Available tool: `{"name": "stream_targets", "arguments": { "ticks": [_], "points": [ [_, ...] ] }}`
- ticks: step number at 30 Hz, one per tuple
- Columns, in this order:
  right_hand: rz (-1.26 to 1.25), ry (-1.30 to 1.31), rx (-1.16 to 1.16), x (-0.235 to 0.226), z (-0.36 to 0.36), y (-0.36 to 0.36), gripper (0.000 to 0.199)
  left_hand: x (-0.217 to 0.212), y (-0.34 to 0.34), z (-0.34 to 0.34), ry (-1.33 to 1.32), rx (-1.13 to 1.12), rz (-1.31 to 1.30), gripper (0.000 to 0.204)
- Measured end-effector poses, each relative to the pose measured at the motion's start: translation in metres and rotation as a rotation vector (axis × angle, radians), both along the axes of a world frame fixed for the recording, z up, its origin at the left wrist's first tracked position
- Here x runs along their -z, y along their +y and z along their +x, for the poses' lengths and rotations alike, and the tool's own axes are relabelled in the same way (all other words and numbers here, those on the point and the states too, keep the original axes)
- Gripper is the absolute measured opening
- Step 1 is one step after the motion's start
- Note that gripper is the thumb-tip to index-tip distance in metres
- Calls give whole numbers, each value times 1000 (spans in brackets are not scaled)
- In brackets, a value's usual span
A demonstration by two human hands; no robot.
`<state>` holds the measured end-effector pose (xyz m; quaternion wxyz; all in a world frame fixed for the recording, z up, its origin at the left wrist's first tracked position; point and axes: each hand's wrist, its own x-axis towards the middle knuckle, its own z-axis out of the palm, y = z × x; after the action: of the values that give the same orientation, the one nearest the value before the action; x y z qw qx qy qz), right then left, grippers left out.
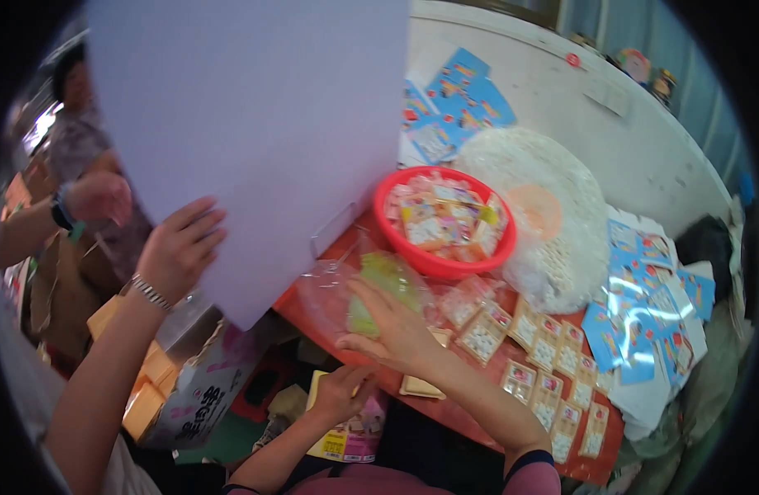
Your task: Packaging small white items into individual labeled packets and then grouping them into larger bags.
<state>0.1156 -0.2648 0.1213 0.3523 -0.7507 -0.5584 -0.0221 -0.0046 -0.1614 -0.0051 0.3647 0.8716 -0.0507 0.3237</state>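
Note:
My right hand (392, 330) reaches over the edge of the red table (470, 412) and grips a clear plastic bag (330, 289) with a pale green item (383, 276) inside. My left hand (340, 393) is lower, below the table edge, closed on a yellow and pink printed packet (346, 441). Just beyond the bag stands a red bowl (445, 262) full of small wrapped packets. Rows of small clear packets (544, 371) lie to the right of my right hand.
A co-worker's hand with a bracelet (177, 247) holds a large white sheet (255, 124) at upper left. Another person (82, 198) stands at far left. A white netted pile (544, 206), blue cards (643, 313) and a cardboard box (198, 396) surround the table.

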Motion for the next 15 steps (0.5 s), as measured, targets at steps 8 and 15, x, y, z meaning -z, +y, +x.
{"name": "stream_targets", "arguments": {
  "ticks": [8, 15],
  "points": [
    [298, 100, 2, -4, -42, 67, 87, 11, 100, -80, -235, -523, -702, 48],
    [276, 278, 38, -15, -63, 113, 96, -40, 155, -11, -173, -451, -479, 72]
  ]
}}
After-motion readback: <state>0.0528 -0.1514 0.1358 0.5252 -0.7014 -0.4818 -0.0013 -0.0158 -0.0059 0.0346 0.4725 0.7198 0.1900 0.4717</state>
